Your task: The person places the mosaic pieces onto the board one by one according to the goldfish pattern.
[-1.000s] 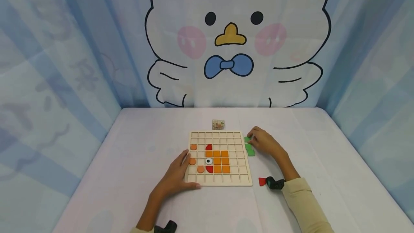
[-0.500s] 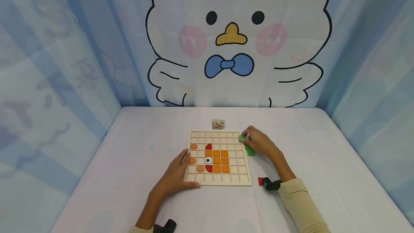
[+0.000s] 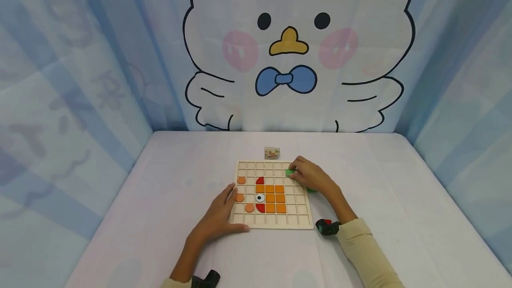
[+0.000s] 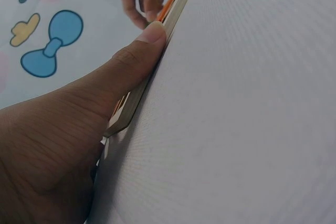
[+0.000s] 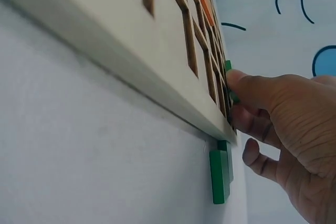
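Note:
In the head view a pale wooden grid board (image 3: 296,226) lies on the table, holding orange square tiles (image 3: 270,198), red rounded pieces (image 3: 260,208), orange discs (image 3: 250,208) and an eye tile (image 3: 260,198). My left hand (image 3: 218,211) rests at its near left corner, straight thumb along the front edge and fingers by the left side. My right hand (image 3: 312,174) pinches a green tile (image 3: 290,173) over the far right cells. In the right wrist view, thumb and index finger grip that tile at the grid. More green tiles (image 5: 218,177) lie beside the board's right edge.
A small patterned card (image 3: 272,153) lies just beyond the board's far edge. A red piece (image 3: 328,221) shows partly behind the right wrist camera (image 3: 327,227). Curtains with a cartoon bird (image 3: 288,48) enclose the table (image 3: 192,159) at back and sides.
My right hand has carried the green tile from beside the board leftward over its far right cells. The right forearm now partly covers the red piece. My left hand stays at the corner.

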